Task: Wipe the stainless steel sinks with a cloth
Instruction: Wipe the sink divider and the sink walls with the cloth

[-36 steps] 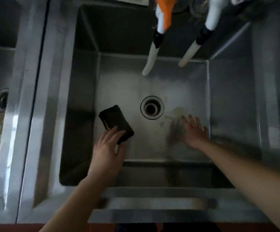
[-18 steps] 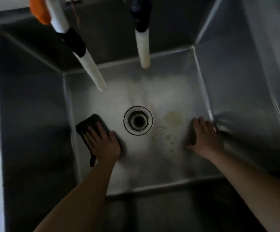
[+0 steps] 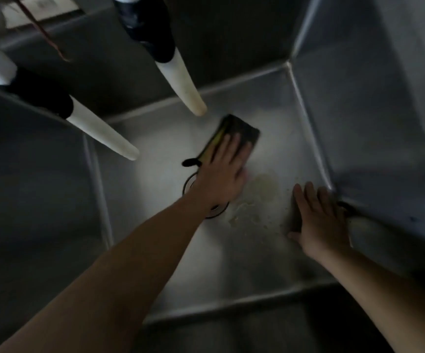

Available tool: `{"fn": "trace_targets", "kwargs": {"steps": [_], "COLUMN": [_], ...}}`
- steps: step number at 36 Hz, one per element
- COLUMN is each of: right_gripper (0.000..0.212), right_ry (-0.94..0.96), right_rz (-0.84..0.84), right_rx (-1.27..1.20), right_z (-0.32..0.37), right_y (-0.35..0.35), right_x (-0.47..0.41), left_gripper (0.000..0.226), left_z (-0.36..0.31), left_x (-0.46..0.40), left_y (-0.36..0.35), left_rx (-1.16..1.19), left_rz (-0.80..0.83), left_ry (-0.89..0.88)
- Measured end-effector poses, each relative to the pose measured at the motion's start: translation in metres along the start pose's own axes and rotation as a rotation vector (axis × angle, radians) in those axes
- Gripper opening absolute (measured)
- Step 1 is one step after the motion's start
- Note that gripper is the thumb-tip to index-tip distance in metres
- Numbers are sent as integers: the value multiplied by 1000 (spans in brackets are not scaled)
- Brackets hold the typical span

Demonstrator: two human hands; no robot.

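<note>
I look down into a deep stainless steel sink (image 3: 155, 250). A dark folded cloth (image 3: 247, 131) with a yellowish edge lies on the sink floor near the back wall. My left hand (image 3: 221, 171) presses flat on the cloth with straight fingers, its wrist over the round drain (image 3: 214, 212), which is mostly hidden. My right hand (image 3: 318, 220) rests flat on the sink floor by the right wall, fingers spread. A yellowish stain (image 3: 262, 189) marks the floor between the hands.
Two white faucet spouts with black collars hang over the sink: one (image 3: 104, 133) at the left, one (image 3: 183, 85) near the back centre, close above the cloth. Steep steel walls enclose the basin, the right wall (image 3: 384, 123) close to my right hand.
My left hand has pushed the cloth from the left of the drain to the back of the sink beyond it. My right hand has stayed by the right wall. The camera has moved closer.
</note>
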State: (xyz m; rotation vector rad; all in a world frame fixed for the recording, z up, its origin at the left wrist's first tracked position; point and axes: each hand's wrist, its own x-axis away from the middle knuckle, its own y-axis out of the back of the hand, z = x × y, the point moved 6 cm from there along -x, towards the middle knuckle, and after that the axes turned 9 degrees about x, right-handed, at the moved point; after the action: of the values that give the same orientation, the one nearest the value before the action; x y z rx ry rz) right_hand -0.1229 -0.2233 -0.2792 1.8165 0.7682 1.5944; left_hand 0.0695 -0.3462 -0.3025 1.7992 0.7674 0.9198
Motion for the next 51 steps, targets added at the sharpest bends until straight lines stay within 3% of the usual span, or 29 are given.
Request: {"fn": "trace_targets", "kwargs": {"steps": [3, 6, 9, 13, 18, 20, 26, 31, 34, 36, 38, 40, 42, 47, 51], "right_gripper": [100, 78, 66, 61, 55, 50, 58, 62, 65, 67, 68, 69, 70, 69, 67], "right_ry": [-2, 30, 157, 354, 450, 471, 517, 620, 593, 558, 520, 496, 485, 485, 482], "right_rz": [42, 73, 13, -210, -468, -568, -716, -652, -614, -578, -554, -538, -526, -570, -622], "right_rx": [17, -23, -67, -81, 21, 68, 139, 259, 281, 290, 296, 308, 325, 313, 299], "right_z": [3, 7, 15, 16, -3, -16, -55, -64, -62, -63, -64, -65, -66, -67, -66], "right_y": [10, 34, 78, 154, 231, 250, 265, 243, 243, 242, 241, 242, 243, 244, 244], "right_x": [3, 6, 12, 32, 50, 52, 43, 39, 37, 35, 34, 34, 34, 32, 30], "left_gripper": [59, 55, 55, 65, 64, 65, 64, 60, 53, 43, 38, 48, 59, 62, 68], "left_z": [-14, 3, 38, 83, 68, 41, -85, -112, -111, -116, -127, -136, -146, -144, -113], "left_x": [16, 19, 6, -21, -51, -62, -40, -9, 8, 13, 17, 20, 20, -13, -62], "left_y": [-13, -10, 6, 24, 20, 15, -10, -29, -24, -18, -13, -16, -23, -31, -18], "left_rx": [-58, -87, -28, 90, 210, 198, -74, -45, -68, 11, 198, 406, 545, 528, 429], "left_rz": [39, 30, -57, -74, -65, 17, 194, 206, 133, 50, 1, -14, 29, 30, 23], "left_ry": [-178, -220, -23, 339, 524, 424, -265, -347, -380, -266, 31, 353, 563, 737, 687]}}
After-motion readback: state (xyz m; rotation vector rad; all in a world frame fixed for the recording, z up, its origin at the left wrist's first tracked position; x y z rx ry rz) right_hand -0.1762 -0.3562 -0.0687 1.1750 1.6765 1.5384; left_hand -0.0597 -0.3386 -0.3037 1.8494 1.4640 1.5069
